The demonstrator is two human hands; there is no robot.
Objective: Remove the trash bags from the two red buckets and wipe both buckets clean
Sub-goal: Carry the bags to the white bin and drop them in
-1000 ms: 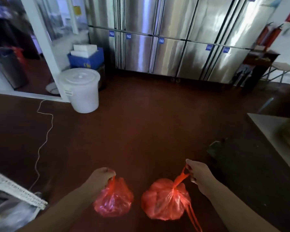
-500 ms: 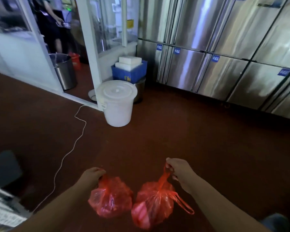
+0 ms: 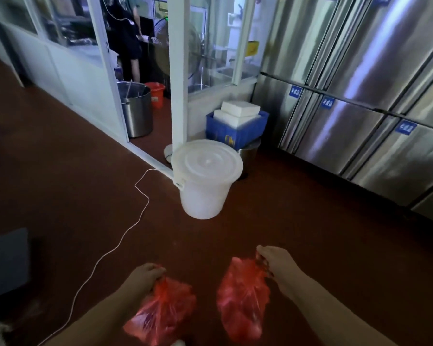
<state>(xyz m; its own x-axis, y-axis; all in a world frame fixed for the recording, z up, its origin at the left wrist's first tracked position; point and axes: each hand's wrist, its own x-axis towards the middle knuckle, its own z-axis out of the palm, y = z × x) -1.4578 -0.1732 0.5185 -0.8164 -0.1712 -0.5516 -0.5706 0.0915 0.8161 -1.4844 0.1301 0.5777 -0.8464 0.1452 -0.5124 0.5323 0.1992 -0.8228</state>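
Note:
I carry two tied red trash bags above a dark red floor. My left hand (image 3: 145, 277) grips the neck of the left red bag (image 3: 164, 312), which hangs below it. My right hand (image 3: 276, 264) pinches the top of the right red bag (image 3: 243, 298). Both bags look full and hang close together near the bottom of the view. One red bucket (image 3: 156, 94) stands far off past a doorway, behind a steel pot (image 3: 136, 112).
A white lidded bucket (image 3: 204, 177) stands ahead by a white door post (image 3: 178, 78). A white cord (image 3: 125, 236) trails across the floor. Steel fridges (image 3: 360, 116) line the right. A blue crate (image 3: 235, 128) holds white boxes. A person stands inside the doorway.
The view has swung left and moved closer to the white bucket and doorway. Both bags stay in my hands and swing slightly.

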